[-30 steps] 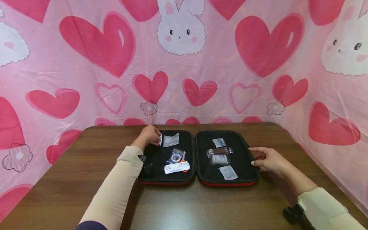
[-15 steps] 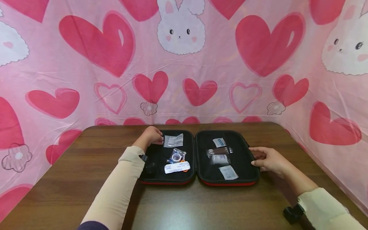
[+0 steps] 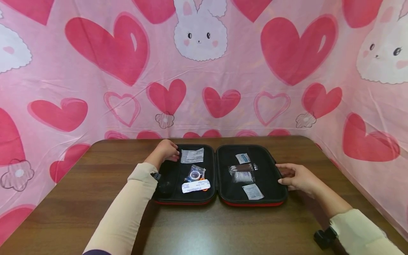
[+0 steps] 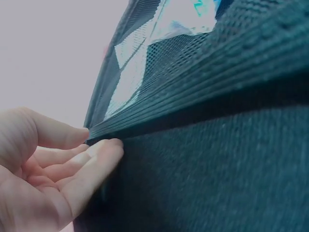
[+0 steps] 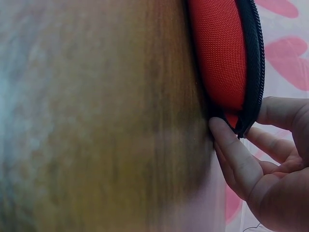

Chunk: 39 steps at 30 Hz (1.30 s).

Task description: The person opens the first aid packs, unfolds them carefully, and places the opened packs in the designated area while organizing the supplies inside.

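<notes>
A black-lined zip case point(image 3: 271, 184) with a red shell lies unfolded on the table. At its far left corner my left hand point(image 3: 166, 150) pinches the elastic edge of a mesh pocket point(image 4: 193, 87) between thumb and fingertips. White packets show through the mesh; one flat packet point(image 3: 192, 156) sits just right of that hand. My right hand point(image 3: 299, 178) grips the outer rim of the right half, and the right wrist view shows its fingers around the zipped red edge point(image 5: 219, 53). Fingers partly hide that rim.
In the left half lie a tape roll point(image 3: 195, 175), orange-handled scissors point(image 3: 205, 189) and a long white packet point(image 3: 196, 186). The right half holds a swab pack point(image 3: 240, 167), a bandage roll point(image 3: 243, 176) and small packets point(image 3: 253, 191). A brown wooden table point(image 3: 191, 230) lies beneath.
The flat white packet by my left hand shifted right into the pocket, and the hand then drew back slightly left to the pocket edge. The right hand has stayed in place.
</notes>
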{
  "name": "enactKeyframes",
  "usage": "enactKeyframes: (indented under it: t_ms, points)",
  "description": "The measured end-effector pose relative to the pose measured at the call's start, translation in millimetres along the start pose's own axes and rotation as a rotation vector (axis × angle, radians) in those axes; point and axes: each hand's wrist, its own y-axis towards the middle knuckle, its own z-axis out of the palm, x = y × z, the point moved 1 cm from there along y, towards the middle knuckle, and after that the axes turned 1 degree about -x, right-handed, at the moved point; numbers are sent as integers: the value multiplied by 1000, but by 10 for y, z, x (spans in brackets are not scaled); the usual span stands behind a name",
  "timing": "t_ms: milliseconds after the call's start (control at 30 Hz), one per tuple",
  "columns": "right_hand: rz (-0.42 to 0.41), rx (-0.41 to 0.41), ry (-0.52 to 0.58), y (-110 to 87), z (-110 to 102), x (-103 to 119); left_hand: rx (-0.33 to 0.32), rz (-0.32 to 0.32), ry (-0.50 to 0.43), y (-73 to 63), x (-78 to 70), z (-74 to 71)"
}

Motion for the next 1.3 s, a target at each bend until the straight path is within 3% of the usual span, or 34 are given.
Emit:
enactKeyframes:
  t_ms: [133,433,800,1033,1300]
  points:
    - [0,-2,-12,-2,-3,-5,18,14,33,-46,-18,-51]
    - [-3,-2,-12,3,-4,-18,59,40,9,-163,-39,-138]
    - [8,-1,-1,-12,-8,-1,98,147,-31,-262,-13,-210]
    - [14,-2,-2,-20,-13,1,123,214,26,-354,-13,-229]
    - [13,-1,-1,-22,-9,-5,131,314,160,-480,35,-207]
